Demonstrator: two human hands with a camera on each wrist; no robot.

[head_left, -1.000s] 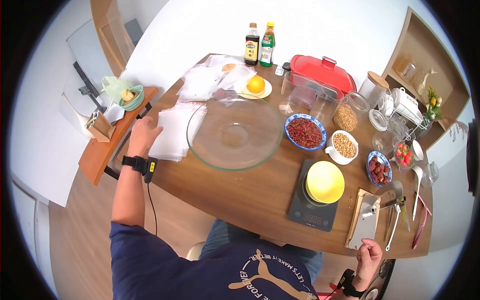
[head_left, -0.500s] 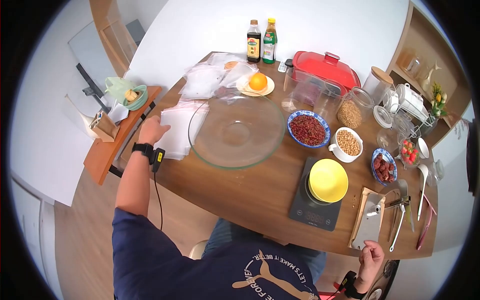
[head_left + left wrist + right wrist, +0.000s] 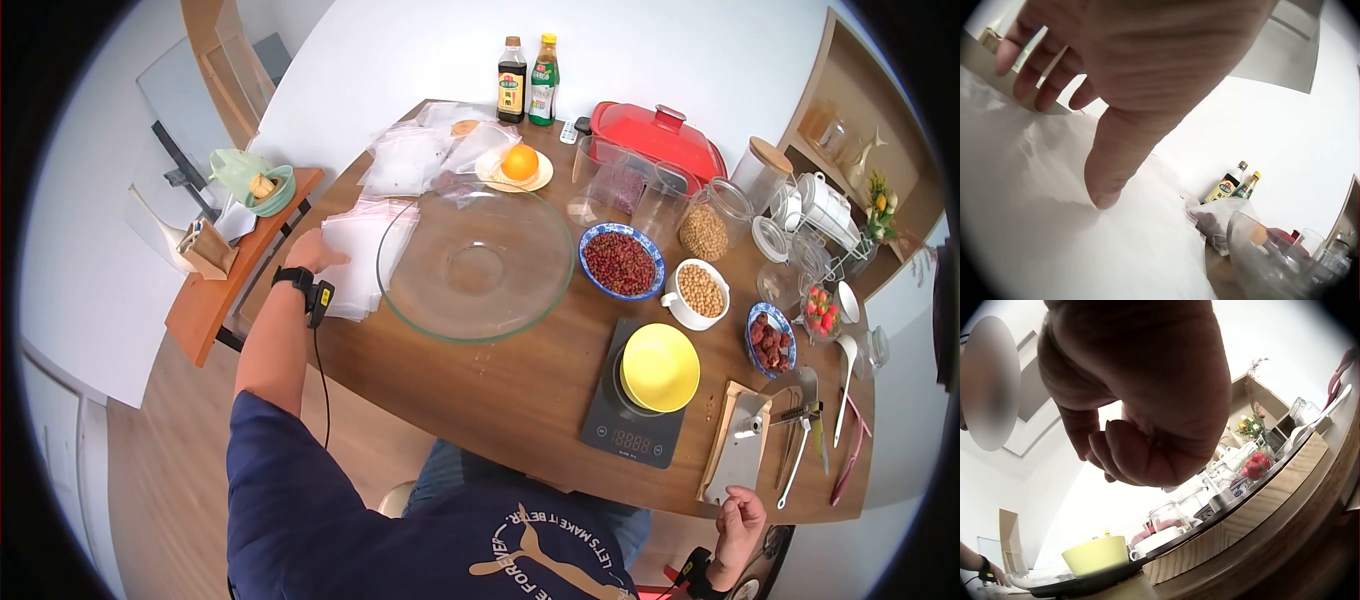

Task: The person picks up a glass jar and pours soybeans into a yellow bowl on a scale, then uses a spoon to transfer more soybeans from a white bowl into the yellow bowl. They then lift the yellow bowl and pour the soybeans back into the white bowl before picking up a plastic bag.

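Note:
My left hand (image 3: 314, 252) is at the left edge of a stack of white translucent plastic bags (image 3: 362, 265). In the left wrist view the thumb (image 3: 1110, 172) points down at the bag surface (image 3: 1147, 244), and the other fingers extend apart from it. A large clear glass bowl (image 3: 475, 268) stands just right of the stack. My right hand (image 3: 740, 525) hangs loosely curled at the table's front edge with nothing in it. Right by its fingertips lies a wooden board (image 3: 712, 470) with a grey metal plate (image 3: 738, 462) on top.
A yellow bowl (image 3: 660, 368) sits on a black kitchen scale (image 3: 632, 440). Beyond are a blue-rimmed bowl of dark red bits (image 3: 622, 262), a white cup of beans (image 3: 698, 290), an orange (image 3: 520, 161) on a plate and more bags (image 3: 405, 160). Utensils (image 3: 795, 465) lie at right.
My left hand has moved from beside the stack to its left edge, with the thumb over the bags. The right hand stays at the front edge. The head view has shifted slightly.

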